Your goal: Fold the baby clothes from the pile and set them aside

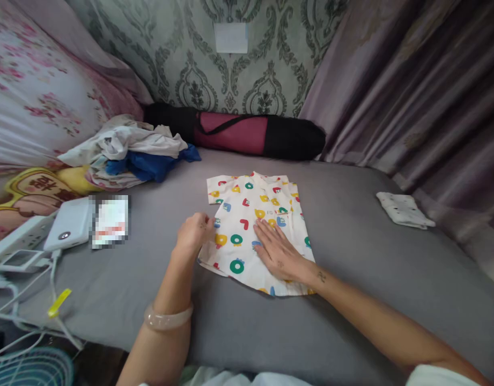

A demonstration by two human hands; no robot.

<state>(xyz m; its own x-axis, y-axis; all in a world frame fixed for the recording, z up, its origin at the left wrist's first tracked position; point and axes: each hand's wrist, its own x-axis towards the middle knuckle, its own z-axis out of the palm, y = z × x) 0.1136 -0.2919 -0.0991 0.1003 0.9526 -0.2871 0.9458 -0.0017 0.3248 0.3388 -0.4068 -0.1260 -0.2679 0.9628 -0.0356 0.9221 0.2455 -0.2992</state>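
Note:
A small white short-sleeved shirt [247, 236] with coloured letter prints lies on the grey bed sheet [351, 241], its collar pointing away from me. My right hand [281, 254] rests flat on the shirt's front, fingers stretched out. At the shirt's left side edge, my left hand [194, 231] is closed, its fingertips gripping the fabric there. The shirt's right side looks partly layered, with one sleeve not fully spread.
A folded white cloth [405, 210] lies to the right. At left are a heap of clothes [138, 147], a yellow cushion [41, 185], a white power bank [72, 222], a power strip [21, 241] and cables. A black and maroon long bag [234, 131] lies against the wall.

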